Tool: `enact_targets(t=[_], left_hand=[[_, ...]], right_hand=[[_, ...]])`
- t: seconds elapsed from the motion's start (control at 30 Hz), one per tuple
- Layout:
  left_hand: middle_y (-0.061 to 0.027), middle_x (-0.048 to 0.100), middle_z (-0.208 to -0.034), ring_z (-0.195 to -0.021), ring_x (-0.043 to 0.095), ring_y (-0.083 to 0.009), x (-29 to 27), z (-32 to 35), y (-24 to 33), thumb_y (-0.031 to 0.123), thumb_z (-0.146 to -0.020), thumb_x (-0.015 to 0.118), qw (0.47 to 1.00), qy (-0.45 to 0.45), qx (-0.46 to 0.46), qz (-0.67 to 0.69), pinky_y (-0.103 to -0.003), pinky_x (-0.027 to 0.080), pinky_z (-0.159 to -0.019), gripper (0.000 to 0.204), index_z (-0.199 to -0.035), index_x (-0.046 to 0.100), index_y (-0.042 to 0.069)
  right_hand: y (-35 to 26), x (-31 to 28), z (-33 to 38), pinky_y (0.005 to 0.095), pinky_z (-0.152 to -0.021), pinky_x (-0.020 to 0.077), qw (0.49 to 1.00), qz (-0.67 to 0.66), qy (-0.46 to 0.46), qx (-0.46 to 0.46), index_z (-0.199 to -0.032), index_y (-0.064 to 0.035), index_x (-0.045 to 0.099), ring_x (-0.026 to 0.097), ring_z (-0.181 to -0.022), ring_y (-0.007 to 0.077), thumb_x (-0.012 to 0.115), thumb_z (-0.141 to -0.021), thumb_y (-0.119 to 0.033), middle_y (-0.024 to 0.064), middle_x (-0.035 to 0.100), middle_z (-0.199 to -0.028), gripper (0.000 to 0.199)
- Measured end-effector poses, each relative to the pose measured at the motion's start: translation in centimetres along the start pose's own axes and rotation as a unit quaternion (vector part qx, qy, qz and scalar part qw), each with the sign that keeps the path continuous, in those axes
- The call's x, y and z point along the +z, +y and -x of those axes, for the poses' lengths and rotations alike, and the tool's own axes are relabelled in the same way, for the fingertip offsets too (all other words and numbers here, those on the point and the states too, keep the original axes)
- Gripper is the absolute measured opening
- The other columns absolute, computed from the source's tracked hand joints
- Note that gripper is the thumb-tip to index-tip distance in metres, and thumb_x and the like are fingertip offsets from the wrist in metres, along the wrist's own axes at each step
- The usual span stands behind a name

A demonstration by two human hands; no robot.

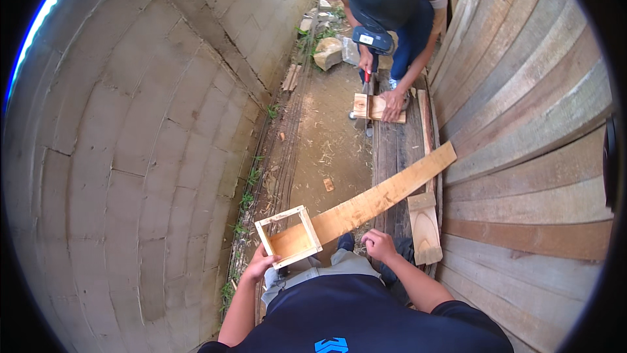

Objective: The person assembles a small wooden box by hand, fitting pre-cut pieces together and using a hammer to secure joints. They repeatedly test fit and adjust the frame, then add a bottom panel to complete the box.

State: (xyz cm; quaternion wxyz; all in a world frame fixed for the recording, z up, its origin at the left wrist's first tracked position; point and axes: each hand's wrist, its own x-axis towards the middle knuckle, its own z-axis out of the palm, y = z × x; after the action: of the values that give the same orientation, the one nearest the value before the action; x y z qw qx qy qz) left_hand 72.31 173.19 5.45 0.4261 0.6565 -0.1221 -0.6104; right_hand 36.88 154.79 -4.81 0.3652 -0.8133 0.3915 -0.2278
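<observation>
My left hand [260, 263] grips the near-left corner of a small square wooden frame [311, 229]. Through its opening shows one end of a long flat board [372, 201], which slants away to the far right. Whether frame and board touch I cannot tell. My right hand [379, 246] is curled closed beside the board's near edge, apart from it; the inside of the fist is hidden. Farther ahead, a co-worker's hand holds a handsaw [368, 95] with a red handle against a short wood piece [386, 109], and their other hand presses that piece down.
A rough block wall [150, 131] rises on the left, a plank wall [522, 176] on the right. Below the board's far end runs a weathered timber bench [395, 157]. A pale wood offcut [426, 230] lies near my right arm. Stone blocks [328, 53] stand ahead; shavings litter the dirt.
</observation>
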Motion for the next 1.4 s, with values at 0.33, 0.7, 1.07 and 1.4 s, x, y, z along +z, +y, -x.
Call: enact_targets(t=[0.33,0.7,1.07,1.4], left_hand=[[-0.0140,0.053,-0.133,-0.121,0.055,-0.0253,-2.8,-2.6,-1.9,0.014,-0.072,0.073,0.999,0.005,0.011,0.052,-0.040,0.043,-0.105,0.081,-0.142,0.036,-0.001],[-0.0134,0.053,-0.134,-0.119,0.056,-0.0230,-2.6,-3.5,0.5,0.014,-0.075,0.074,0.999,0.020,0.039,-0.003,-0.037,0.047,-0.100,0.077,-0.142,0.038,-0.001],[-0.0109,0.062,-0.122,-0.107,0.062,-0.0188,-3.0,-5.9,1.9,0.017,-0.079,0.076,0.993,0.074,0.089,0.038,-0.033,0.052,-0.089,0.065,-0.135,0.047,0.000],[-0.0032,0.067,-0.106,-0.088,0.064,-0.0083,-3.7,-6.6,1.2,0.016,-0.081,0.074,0.993,0.070,0.088,0.031,-0.023,0.050,-0.069,0.053,-0.129,0.053,0.003]], right_hand=[[-6.0,1.7,-8.0,0.0327,-0.055,0.0469,0.988,-0.148,0.050,-0.020,-0.089,-0.0087,0.068,0.056,-0.057,0.0202,0.060,-0.082,-0.004,0.0070,0.062,-0.085,0.012],[-11.9,3.5,-9.7,0.0255,-0.054,0.0428,0.966,-0.243,-0.057,0.073,-0.105,-0.0060,0.063,0.052,-0.058,0.0087,0.059,-0.083,-0.002,0.0047,0.061,-0.085,0.023],[-9.3,2.8,-10.0,0.0269,-0.059,0.0464,0.948,-0.276,-0.083,0.138,-0.104,-0.0050,0.065,0.054,-0.061,0.0096,0.059,-0.086,-0.009,0.0042,0.063,-0.084,0.020],[-5.9,1.9,-6.9,0.0289,-0.063,0.0475,0.951,-0.257,-0.045,0.165,-0.102,-0.0050,0.067,0.057,-0.065,0.0125,0.059,-0.085,-0.009,0.0055,0.065,-0.083,0.019]])
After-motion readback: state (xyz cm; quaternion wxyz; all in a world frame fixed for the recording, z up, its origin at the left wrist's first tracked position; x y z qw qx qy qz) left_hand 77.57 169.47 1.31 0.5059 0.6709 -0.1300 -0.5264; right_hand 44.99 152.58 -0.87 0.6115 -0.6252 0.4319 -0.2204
